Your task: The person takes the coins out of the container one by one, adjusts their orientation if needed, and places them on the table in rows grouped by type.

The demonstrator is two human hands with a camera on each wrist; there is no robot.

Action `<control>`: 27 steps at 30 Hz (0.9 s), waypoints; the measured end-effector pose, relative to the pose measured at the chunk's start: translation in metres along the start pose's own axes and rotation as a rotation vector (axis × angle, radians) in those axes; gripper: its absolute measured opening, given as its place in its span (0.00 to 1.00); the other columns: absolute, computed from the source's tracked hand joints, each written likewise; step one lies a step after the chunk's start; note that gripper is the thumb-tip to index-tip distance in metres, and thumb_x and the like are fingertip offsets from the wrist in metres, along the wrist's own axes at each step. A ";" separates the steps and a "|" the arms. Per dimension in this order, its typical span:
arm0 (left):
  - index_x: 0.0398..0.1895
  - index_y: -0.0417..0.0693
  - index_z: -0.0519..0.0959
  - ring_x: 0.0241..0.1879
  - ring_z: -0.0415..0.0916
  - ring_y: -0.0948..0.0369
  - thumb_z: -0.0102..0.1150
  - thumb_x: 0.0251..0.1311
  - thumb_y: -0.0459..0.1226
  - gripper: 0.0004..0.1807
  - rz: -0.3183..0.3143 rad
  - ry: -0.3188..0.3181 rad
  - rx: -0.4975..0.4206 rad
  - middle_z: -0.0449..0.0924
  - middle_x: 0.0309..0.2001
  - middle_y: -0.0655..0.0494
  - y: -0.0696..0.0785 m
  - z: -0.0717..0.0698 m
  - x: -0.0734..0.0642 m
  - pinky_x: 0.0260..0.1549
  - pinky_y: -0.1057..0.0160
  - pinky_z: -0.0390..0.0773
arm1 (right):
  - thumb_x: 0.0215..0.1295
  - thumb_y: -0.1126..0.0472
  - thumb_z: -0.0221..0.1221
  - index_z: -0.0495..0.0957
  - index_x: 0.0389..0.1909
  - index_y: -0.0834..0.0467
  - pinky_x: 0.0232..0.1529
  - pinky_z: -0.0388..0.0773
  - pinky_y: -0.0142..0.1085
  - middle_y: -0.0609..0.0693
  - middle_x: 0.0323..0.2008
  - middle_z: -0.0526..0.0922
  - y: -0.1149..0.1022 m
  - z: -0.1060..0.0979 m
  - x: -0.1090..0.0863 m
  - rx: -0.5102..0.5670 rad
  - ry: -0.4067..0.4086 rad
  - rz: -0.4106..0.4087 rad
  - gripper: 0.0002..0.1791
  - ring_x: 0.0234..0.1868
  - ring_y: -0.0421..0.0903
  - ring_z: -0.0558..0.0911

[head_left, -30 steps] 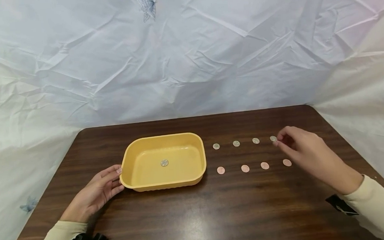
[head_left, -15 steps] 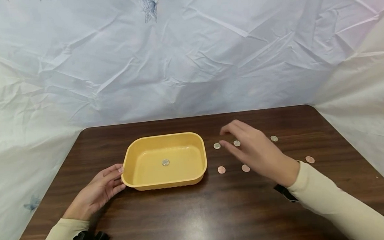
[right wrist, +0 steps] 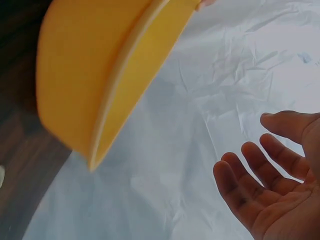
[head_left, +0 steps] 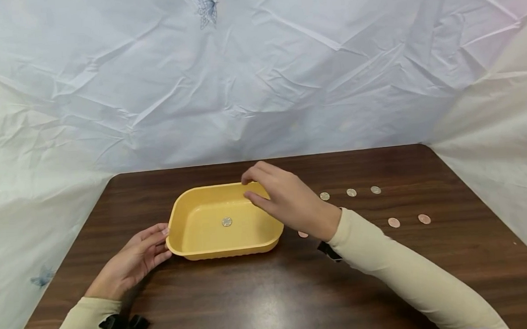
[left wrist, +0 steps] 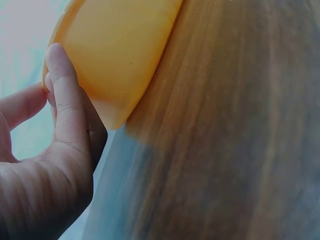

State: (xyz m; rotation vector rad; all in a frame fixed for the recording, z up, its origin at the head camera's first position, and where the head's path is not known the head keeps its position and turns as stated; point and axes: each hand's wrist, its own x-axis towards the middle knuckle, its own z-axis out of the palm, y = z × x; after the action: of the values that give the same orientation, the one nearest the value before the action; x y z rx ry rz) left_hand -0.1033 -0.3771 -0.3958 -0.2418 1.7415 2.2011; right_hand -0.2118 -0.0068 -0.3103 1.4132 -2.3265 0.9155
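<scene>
My left hand [head_left: 136,258] pinches the left rim of a yellow plastic tray [head_left: 221,252], thumb and fingers on either side of the rim in the left wrist view. One silver coin [head_left: 226,221] lies flat on the tray's floor. My right hand [head_left: 289,195] is over the tray's right back corner, thumb and fingers apart. In the right wrist view its palm and loosely bent fingers [right wrist: 260,175] show nothing held, apart from the tray wall [right wrist: 80,65]. Right of the tray, silver coins [head_left: 351,192] form a back row and copper coins [head_left: 394,223] a front row; the hand and forearm hide some.
The coins and tray rest on a dark wood-grain table [head_left: 235,300]. A wrinkled white cloth [head_left: 259,85] hangs behind the table and along both sides. Black straps with small devices [head_left: 125,327] sit at the wrists.
My right hand has swept left, from beside the farthest silver coin, across the rows to above the tray's right edge. The rightmost copper coin came into view. My left hand stays on the rim.
</scene>
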 end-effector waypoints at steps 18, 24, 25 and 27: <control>0.52 0.53 0.80 0.43 0.84 0.64 0.48 0.83 0.35 0.09 -0.007 -0.008 -0.012 0.83 0.44 0.57 -0.001 -0.003 0.000 0.44 0.67 0.87 | 0.74 0.58 0.67 0.82 0.53 0.56 0.40 0.80 0.32 0.49 0.50 0.84 0.004 0.080 0.036 -0.064 -0.393 0.085 0.12 0.40 0.41 0.82; 0.52 0.53 0.80 0.43 0.84 0.63 0.48 0.83 0.35 0.10 -0.004 -0.024 -0.013 0.84 0.45 0.58 -0.001 -0.003 0.001 0.44 0.67 0.87 | 0.76 0.58 0.65 0.83 0.52 0.56 0.38 0.80 0.32 0.49 0.46 0.81 0.007 0.094 0.038 -0.117 -0.483 0.067 0.10 0.38 0.42 0.81; 0.52 0.53 0.80 0.43 0.84 0.64 0.48 0.83 0.35 0.10 -0.004 -0.024 -0.009 0.84 0.45 0.58 -0.001 -0.003 0.001 0.44 0.67 0.87 | 0.77 0.58 0.63 0.83 0.51 0.56 0.37 0.79 0.32 0.48 0.44 0.81 0.008 0.096 0.038 -0.126 -0.497 0.071 0.08 0.37 0.42 0.80; 0.52 0.53 0.80 0.43 0.84 0.63 0.48 0.83 0.35 0.10 -0.007 -0.023 -0.015 0.84 0.45 0.58 -0.001 -0.003 0.002 0.44 0.67 0.87 | 0.79 0.60 0.60 0.83 0.48 0.56 0.35 0.77 0.32 0.48 0.41 0.79 0.010 0.100 0.037 -0.146 -0.519 0.071 0.06 0.35 0.42 0.78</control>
State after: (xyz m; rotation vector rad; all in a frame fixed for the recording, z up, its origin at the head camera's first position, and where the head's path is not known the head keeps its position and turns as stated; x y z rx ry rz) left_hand -0.1048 -0.3798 -0.3981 -0.2245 1.7106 2.2037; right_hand -0.2292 -0.0931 -0.3706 1.6668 -2.7556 0.4098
